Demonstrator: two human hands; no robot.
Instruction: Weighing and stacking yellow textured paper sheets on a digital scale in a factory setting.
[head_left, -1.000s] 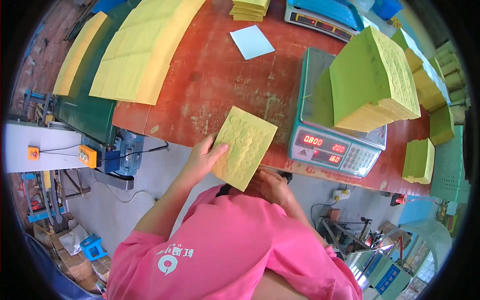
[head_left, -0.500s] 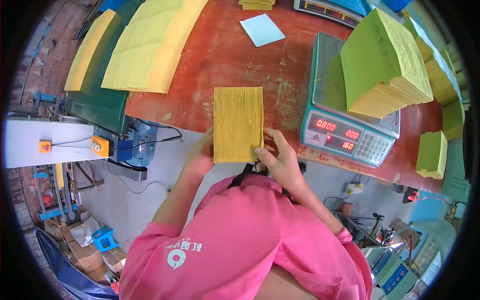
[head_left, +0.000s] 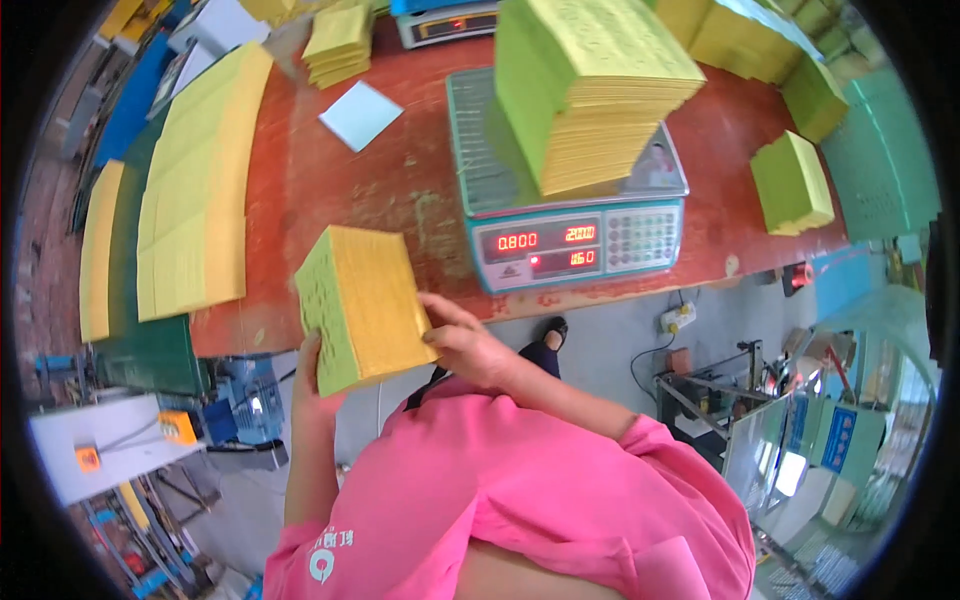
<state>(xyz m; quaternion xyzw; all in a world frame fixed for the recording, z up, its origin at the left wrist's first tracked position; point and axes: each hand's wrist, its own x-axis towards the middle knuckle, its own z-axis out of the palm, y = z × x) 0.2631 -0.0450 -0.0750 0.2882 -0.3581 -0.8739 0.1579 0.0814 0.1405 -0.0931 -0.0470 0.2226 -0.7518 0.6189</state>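
Nearest to us: pink sleeves at the bottom of the view, both forearms coming up to one thick yellow paper stack [head_left: 362, 305] with a green face on its left side. Left hand [head_left: 312, 385] cups the stack's lower left corner from beneath, fingers wrapped on the green face, mostly hidden behind the stack. Right hand [head_left: 462, 340] is pressed flat against the stack's right edge, thumb and fingertips on the yellow side. So we have the stack clamped between both hands, tilted, held over the near edge of the red table [head_left: 390, 190], just left of the scale; we cannot tell if its bottom touches the tabletop. Just beside it on the right sits a teal weighing scale [head_left: 575, 235] with lit red digits facing us. On the scale's tray rests a tall green-yellow paper pile [head_left: 590, 90], leaning slightly. Left of the table, long overlapping rows of yellow sheets [head_left: 195, 200] lie on a green surface. Mid-table there is a single pale blue sheet [head_left: 360, 113], well apart from the held stack. Further back a small yellow stack [head_left: 338, 42] and a second scale [head_left: 445, 20] at the top edge. Far right: a smaller green stack [head_left: 792, 183] on the table's end, more piles [head_left: 745, 35] behind it.
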